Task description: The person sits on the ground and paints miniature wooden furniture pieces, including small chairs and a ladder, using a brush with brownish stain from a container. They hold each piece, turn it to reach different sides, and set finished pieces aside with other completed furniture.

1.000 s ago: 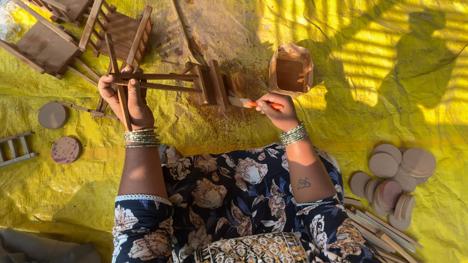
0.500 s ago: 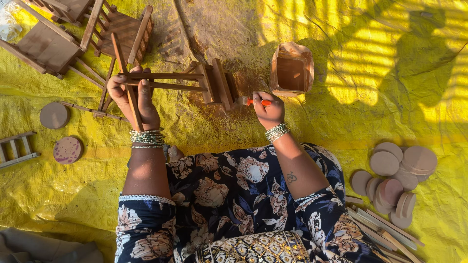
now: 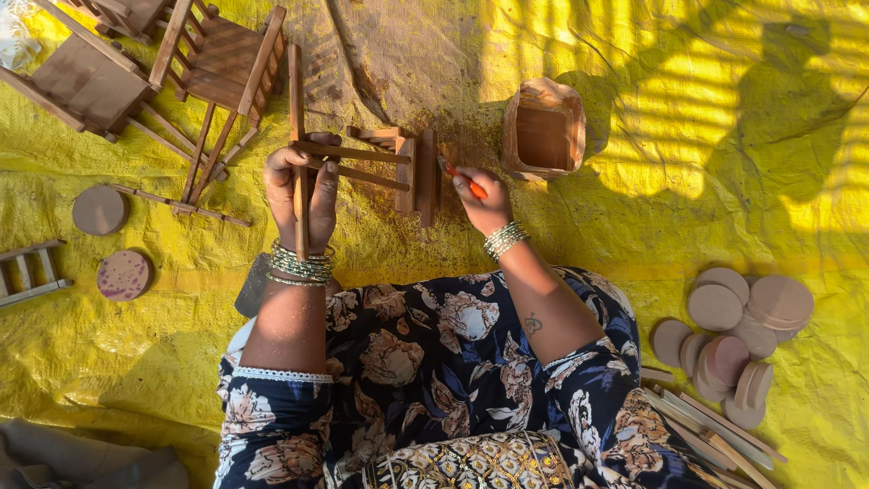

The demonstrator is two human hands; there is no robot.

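Your left hand (image 3: 303, 186) grips the small wooden frame (image 3: 362, 167) above the yellow sheet (image 3: 634, 226), right hand (image 3: 480, 199) pinching an orange-handled tool (image 3: 462, 181) at its end block; assembly step, next needs steady alignment.

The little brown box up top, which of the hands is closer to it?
Right. The right hand, holding an orange-handled tool, sits just left of and below the box. The left hand grips the wooden frame farther left.

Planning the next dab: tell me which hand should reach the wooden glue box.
Right, likely. The right hand holds the orange-handled brush and lies closest to the wooden box. The left hand is busy gripping the small wooden frame.
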